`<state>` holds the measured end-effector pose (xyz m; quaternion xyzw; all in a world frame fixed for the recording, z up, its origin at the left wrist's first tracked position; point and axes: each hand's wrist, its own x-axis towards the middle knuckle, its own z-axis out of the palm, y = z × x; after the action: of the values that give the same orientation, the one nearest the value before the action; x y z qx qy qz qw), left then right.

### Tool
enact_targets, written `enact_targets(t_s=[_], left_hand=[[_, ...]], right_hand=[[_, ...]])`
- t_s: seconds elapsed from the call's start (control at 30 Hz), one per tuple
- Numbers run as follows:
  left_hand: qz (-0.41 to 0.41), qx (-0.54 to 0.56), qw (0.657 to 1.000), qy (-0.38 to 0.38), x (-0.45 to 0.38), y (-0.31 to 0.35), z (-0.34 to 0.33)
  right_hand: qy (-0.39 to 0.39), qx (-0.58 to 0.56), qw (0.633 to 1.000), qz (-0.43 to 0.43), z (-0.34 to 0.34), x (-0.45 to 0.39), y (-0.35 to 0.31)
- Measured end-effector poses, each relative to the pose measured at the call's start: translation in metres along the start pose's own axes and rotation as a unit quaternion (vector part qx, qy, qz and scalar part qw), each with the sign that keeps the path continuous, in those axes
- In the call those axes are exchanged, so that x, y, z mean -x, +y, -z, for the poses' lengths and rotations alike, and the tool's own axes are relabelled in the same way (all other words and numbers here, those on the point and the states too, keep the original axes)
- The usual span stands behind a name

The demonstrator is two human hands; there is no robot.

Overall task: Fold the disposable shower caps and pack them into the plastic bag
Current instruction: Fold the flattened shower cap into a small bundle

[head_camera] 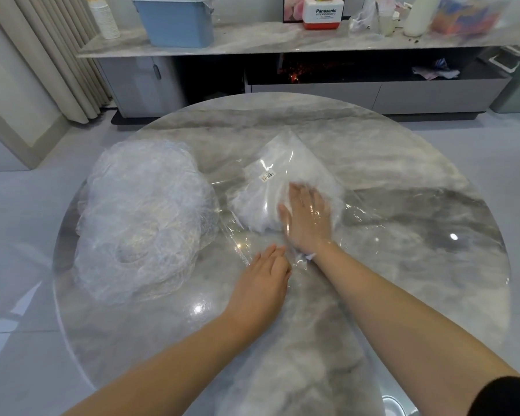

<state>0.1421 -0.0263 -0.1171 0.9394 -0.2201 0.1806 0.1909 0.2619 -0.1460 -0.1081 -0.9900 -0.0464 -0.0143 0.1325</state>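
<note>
A clear plastic bag point(285, 163) with a small barcode label lies at the middle of the round marble table point(403, 181), its mouth toward me. White folded shower caps point(252, 205) fill its far part. My right hand point(306, 220) is inside the bag, fingers spread flat and pressing on the caps through the film. My left hand point(264, 277) rests flat on the table at the bag's mouth, fingers straight on the near edge of the film. A loose heap of unfolded clear shower caps point(141, 217) sits at the table's left.
Behind the table runs a low marble-topped cabinet point(252, 40) carrying a blue plastic bin point(174, 22), a stack of paper cups point(104, 16), a red-and-white Panasonic box point(323, 13) and other clutter. Beige curtains point(51, 55) hang at the left. Pale floor tiles surround the table.
</note>
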Motion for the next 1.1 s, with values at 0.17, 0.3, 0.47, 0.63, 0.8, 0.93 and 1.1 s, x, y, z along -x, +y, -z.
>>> enact_targets(t_s=[0.17,0.3,0.47,0.63,0.8,0.93,1.1], left_hand=[[0.047,-0.018,0.992,-0.113,0.005,0.001,-0.004],[0.085,0.029,0.977,-0.191,0.003,0.001,0.009],[0.088,-0.005,0.978,-0.188,0.009,0.0,0.031],[0.201,-0.108,0.959,-0.168,0.006,-0.012,0.069],[0.386,-0.064,0.891,-0.232,0.021,-0.038,0.084],[0.407,-0.034,0.872,-0.27,0.031,-0.053,0.09],[0.374,0.004,0.879,-0.296,0.037,-0.052,0.099]], right_hand=[[-0.024,-0.01,0.998,0.061,0.002,0.026,0.015],[-0.059,0.029,0.994,0.089,0.02,0.065,0.032],[-0.097,0.047,0.989,0.102,0.052,0.105,0.036],[-0.146,0.107,0.972,0.149,0.087,0.135,0.026],[-0.187,0.116,0.957,0.189,0.105,0.171,0.014],[-0.221,0.083,0.953,0.192,0.109,0.193,0.006],[-0.239,0.063,0.946,0.209,0.111,0.207,-0.002]])
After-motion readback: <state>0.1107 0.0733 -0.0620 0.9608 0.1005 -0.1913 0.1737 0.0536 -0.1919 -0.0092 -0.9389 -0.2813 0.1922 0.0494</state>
